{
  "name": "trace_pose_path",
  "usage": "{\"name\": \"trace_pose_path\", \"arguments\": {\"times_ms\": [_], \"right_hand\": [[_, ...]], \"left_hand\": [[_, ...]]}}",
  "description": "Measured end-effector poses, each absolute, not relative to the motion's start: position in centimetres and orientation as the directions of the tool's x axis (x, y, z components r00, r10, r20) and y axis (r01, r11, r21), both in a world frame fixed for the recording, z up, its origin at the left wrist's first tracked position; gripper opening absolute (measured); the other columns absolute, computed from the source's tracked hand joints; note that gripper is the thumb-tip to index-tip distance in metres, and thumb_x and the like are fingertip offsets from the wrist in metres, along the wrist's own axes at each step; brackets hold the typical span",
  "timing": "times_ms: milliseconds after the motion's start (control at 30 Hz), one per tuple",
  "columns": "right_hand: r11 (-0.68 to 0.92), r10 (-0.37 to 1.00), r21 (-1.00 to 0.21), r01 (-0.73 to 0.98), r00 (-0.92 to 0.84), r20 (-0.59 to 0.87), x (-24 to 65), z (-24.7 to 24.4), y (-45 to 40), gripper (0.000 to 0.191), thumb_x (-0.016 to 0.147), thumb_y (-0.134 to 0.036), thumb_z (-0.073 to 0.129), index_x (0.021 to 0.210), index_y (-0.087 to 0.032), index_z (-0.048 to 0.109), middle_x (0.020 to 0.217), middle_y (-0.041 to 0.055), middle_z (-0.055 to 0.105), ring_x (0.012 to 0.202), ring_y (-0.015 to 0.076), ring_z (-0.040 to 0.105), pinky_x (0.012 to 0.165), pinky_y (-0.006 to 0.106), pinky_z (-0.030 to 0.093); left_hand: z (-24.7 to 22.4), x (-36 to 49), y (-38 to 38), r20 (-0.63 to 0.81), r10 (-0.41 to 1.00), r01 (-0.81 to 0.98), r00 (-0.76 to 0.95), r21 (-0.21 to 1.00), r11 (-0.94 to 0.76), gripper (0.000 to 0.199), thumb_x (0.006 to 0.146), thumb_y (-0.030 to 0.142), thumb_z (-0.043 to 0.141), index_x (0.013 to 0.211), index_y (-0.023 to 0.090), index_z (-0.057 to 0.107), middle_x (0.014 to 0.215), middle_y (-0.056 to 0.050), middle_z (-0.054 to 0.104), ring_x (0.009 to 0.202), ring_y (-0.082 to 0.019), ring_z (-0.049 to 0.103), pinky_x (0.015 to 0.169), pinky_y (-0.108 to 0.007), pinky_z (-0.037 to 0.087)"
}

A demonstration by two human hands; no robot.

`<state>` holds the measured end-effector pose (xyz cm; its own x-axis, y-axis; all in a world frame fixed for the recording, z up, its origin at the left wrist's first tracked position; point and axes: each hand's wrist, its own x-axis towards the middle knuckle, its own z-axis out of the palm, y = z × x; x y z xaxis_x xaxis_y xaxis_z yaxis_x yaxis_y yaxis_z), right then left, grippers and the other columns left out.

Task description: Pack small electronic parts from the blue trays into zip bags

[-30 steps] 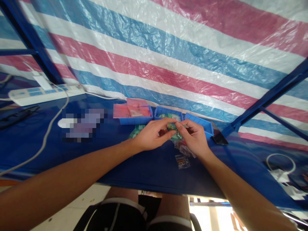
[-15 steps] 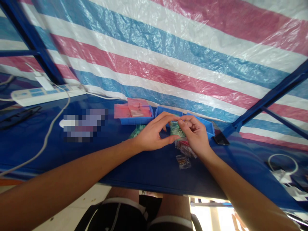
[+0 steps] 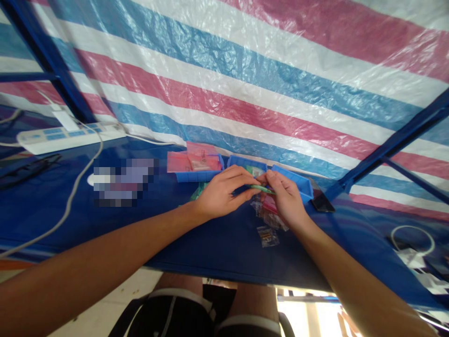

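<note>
Between my two hands is a small green plastic bag (image 3: 262, 188), turned nearly edge-on. My left hand (image 3: 224, 191) pinches its left side between thumb and fingers. My right hand (image 3: 286, 191) grips the other side, thumb uppermost. What the bag contains cannot be made out from this angle. Just below my right hand lies a pile of small clear and red bags (image 3: 271, 210), partly covered by the hand. Nearer the table's front edge is one clear little bag (image 3: 268, 236) with yellowish pieces inside. Green bags (image 3: 199, 191) show behind my left wrist.
Behind my hands stand a blue bin with pink bags (image 3: 196, 176), a middle blue bin (image 3: 242, 162) and a right blue bin (image 3: 304, 187). A dark phone (image 3: 322, 203) lies at right. A power strip (image 3: 45, 142) and white cable (image 3: 72, 194) are at left.
The green bag has tilted from facing me to nearly edge-on. My left fingers have closed in on it, and my right hand has shifted slightly.
</note>
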<state>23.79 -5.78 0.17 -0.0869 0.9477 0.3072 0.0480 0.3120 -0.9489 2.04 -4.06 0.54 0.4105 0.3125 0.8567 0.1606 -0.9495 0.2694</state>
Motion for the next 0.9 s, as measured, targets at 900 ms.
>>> {"name": "trace_pose_path", "arguments": {"times_ms": [900], "right_hand": [[0.429,0.9,-0.888,0.166,-0.164,0.404,23.6,1.4,-7.1,0.038,0.1,-0.06,0.071,0.094,-0.024,0.076,0.081,0.001,0.071,0.067,0.0165,0.061,0.061,0.028,0.052]], "left_hand": [[0.8,2.0,-4.8,0.776,0.431,0.287,0.461,0.329,-0.9,0.026,0.108,0.036,0.065,0.091,0.017,0.069,0.078,-0.001,0.067,0.065,-0.011,0.056,0.066,-0.023,0.046]]}}
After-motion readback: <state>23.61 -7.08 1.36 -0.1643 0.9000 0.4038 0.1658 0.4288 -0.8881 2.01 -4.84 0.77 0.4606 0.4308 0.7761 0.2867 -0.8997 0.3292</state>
